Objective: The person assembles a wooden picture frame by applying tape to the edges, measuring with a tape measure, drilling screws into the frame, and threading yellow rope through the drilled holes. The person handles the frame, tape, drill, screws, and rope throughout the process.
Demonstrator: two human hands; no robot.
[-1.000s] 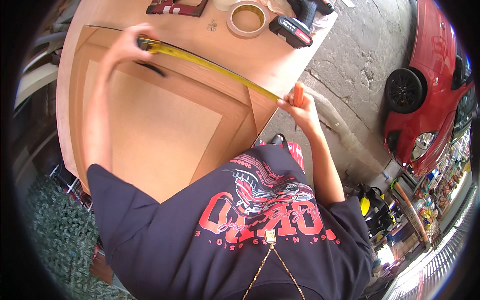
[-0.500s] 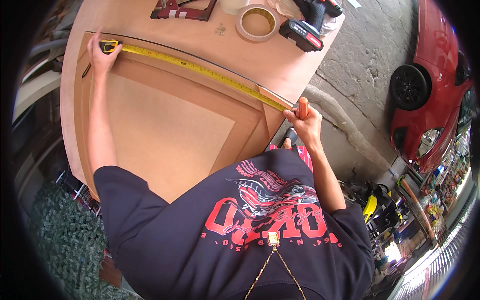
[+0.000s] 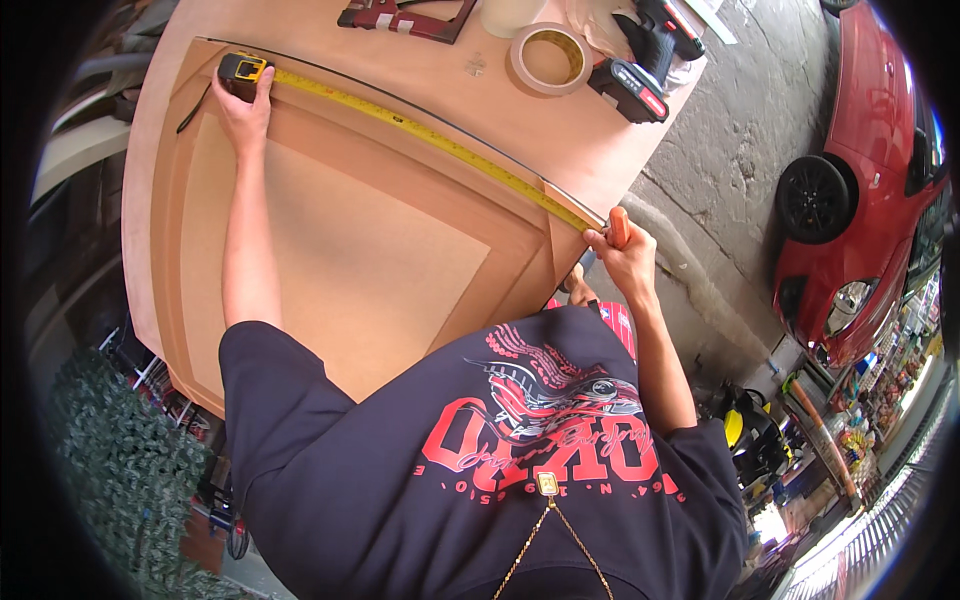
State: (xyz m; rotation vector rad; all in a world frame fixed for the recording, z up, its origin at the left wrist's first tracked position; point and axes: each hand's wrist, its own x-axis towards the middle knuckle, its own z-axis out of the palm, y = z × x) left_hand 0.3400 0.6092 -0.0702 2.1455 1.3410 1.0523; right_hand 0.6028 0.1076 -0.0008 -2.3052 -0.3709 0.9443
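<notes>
My left hand is closed round the black and yellow case of a tape measure at the far left corner of a brown framed panel. The yellow blade runs out straight along the panel's far edge. At its other end, my right hand pinches the blade against the panel's right corner. That hand also grips a tool with an orange handle; the rest of the tool is mostly hidden. A thin dark strip lies along the panel's far edge, beside the blade. The dark cord of the tape measure hangs near my left wrist.
On the pale table beyond the panel are a dark red staple gun, a roll of tan tape and a black and red cordless drill. A red car stands on the concrete floor to the right.
My left hand now wraps more fully round the tape case, where its fingers were stretched out before. The whole scene has shifted slightly right in the view. My right hand stays at the blade's end.
</notes>
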